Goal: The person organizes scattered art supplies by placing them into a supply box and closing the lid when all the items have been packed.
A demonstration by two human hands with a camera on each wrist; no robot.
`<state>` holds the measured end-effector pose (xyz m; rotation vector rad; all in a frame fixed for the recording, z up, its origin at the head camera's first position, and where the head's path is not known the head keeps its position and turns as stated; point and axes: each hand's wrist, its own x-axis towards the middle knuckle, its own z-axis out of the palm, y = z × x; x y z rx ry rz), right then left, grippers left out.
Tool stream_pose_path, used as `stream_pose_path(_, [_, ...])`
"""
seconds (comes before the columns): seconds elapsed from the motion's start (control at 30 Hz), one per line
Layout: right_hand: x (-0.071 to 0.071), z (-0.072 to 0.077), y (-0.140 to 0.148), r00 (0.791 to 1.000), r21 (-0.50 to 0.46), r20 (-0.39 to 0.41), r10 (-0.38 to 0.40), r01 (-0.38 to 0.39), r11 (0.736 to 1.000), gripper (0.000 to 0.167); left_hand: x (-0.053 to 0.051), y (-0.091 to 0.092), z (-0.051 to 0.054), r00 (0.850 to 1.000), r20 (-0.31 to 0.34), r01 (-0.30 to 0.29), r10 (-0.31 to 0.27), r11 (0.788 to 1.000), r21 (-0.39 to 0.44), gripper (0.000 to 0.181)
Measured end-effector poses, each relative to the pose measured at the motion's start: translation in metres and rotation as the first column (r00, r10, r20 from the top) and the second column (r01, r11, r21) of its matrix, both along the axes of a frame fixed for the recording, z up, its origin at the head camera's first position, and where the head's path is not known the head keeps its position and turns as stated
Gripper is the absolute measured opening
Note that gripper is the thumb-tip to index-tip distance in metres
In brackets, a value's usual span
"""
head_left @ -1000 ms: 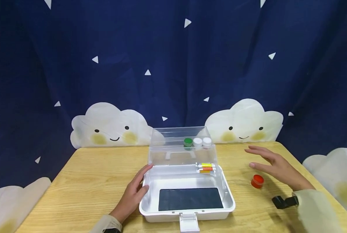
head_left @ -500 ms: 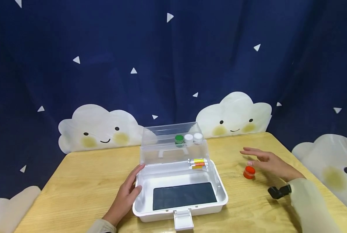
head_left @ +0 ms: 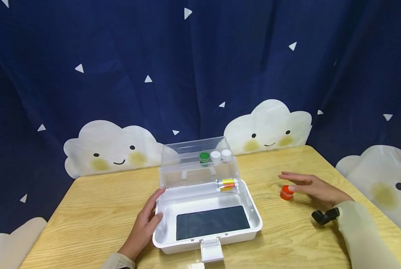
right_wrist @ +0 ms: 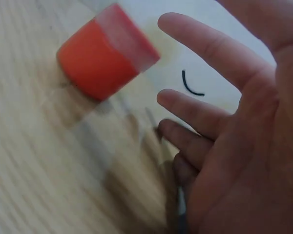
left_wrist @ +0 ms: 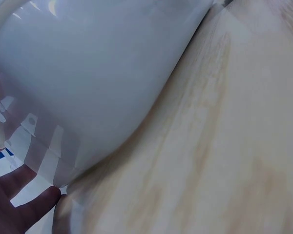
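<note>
A small red paint jar stands on the wooden table at the right. My right hand hovers just beside it with spread fingers, the thumb overlapping the jar's lid in the head view. In the right wrist view a gap shows between the fingers and the red jar. My left hand rests against the left side of a white plastic box whose clear lid stands raised. In the left wrist view, fingertips of the left hand touch the box's rear corner.
A green-lidded jar and two white-lidded jars sit in the raised clear lid. Small coloured tubes lie below them. A dark panel covers the box's floor. The latch hangs at the front.
The head view has turned slightly, shifting everything leftward. My right hand has come lower and closer to the red jar. The left hand has stayed at the box.
</note>
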<state>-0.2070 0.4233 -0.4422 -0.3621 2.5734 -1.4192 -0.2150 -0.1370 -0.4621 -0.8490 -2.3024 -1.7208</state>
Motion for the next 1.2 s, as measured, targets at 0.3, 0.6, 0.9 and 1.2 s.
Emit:
stream_pose_path(0.3, [-0.003, -0.005, -0.003, 0.996, -0.071, 0.073, 0.043, -0.038, 0.997, 0.054, -0.001, 0.001, 0.002, 1.000, 0.006, 0.002, -0.002, 1.000, 0.010, 0.070])
stream_pose_path(0.6, [-0.004, -0.007, -0.007, 0.990, -0.098, 0.120, 0.074, -0.062, 0.993, 0.053, -0.002, 0.000, 0.002, 1.000, 0.021, 0.000, 0.000, 1.000, 0.010, 0.071])
stream_pose_path(0.9, [-0.005, -0.008, -0.008, 0.988, -0.109, 0.136, 0.078, -0.064, 0.992, 0.049, -0.001, 0.000, -0.001, 1.000, 0.016, 0.005, -0.006, 1.000, 0.025, 0.070])
stream_pose_path(1.2, [-0.006, -0.010, -0.006, 0.992, -0.067, 0.099, 0.078, -0.072, 0.995, 0.045, 0.000, 0.000, -0.001, 1.000, 0.002, 0.008, -0.008, 1.000, 0.026, 0.069])
